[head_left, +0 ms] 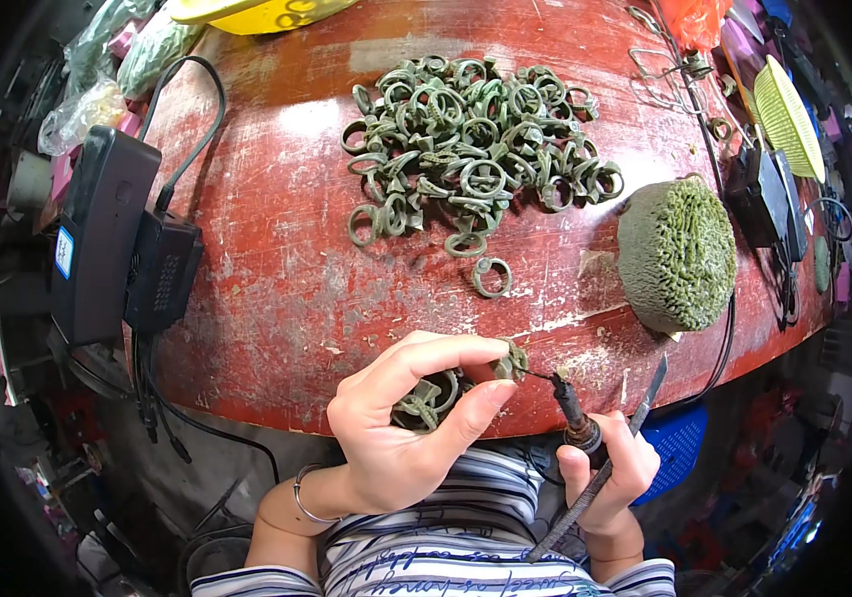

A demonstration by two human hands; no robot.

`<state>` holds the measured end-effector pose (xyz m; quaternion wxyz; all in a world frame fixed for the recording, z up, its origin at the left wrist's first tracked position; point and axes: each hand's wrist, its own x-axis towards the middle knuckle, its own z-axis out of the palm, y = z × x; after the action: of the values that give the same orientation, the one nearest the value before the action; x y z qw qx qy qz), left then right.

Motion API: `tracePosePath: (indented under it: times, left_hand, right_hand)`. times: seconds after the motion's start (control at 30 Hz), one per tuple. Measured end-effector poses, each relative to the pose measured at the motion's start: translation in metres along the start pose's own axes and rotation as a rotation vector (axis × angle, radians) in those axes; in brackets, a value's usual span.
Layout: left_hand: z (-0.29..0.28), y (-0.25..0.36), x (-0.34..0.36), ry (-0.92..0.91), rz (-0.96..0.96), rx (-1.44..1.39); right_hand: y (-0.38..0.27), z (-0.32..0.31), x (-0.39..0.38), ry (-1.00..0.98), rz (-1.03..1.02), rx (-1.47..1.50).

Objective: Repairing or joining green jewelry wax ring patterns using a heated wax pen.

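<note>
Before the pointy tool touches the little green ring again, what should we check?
1. Left hand pinches the green wax ring by fingertips: ok.
2. Right hand holds the heated pen tool, tip at the ring: ok.
3. Flat file also sits in the right grip, crowding it: not ok.
4. Spare rings tucked in left palm: ok.
5. Tool tip hot enough: cannot tell.
6. Ring pile lies apart on the red table: ok.
</note>
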<state>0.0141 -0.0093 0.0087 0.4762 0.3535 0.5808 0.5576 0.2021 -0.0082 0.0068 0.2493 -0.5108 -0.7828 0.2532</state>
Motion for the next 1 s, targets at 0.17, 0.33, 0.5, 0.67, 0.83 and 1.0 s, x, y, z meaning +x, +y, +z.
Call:
tracePosePath:
  times: [0.17, 0.33, 0.5, 0.67, 0.83, 1.0]
  left_hand:
    - [0.0, 0.001, 0.0, -0.008, -0.016, -0.012]
    - [0.0, -0.003, 0.003, -0.012, 0.14, 0.087]
    - [-0.004, -0.008, 0.01, -0.089, 0.427, 0.264]
    - [-0.001, -0.005, 0.008, -0.078, 0.458, 0.31]
    - [-0.001, -0.005, 0.007, -0.08, 0.486, 0.343]
    - [0.001, -0.006, 0.005, -0.061, 0.439, 0.313]
  right_hand:
    - [0.013, 0.004, -0.014, 0.047, 0.107, 0.194]
    - [0.012, 0.005, -0.012, 0.064, 0.132, 0.217]
    - [0.006, 0.001, -0.002, 0.076, 0.093, 0.137]
    - [0.002, -0.001, 0.003, 0.077, -0.014, -0.031]
    - [0.004, -0.002, 0.002, 0.049, -0.035, -0.085]
    - [0.004, -0.004, 0.003, 0.02, -0.019, -0.089]
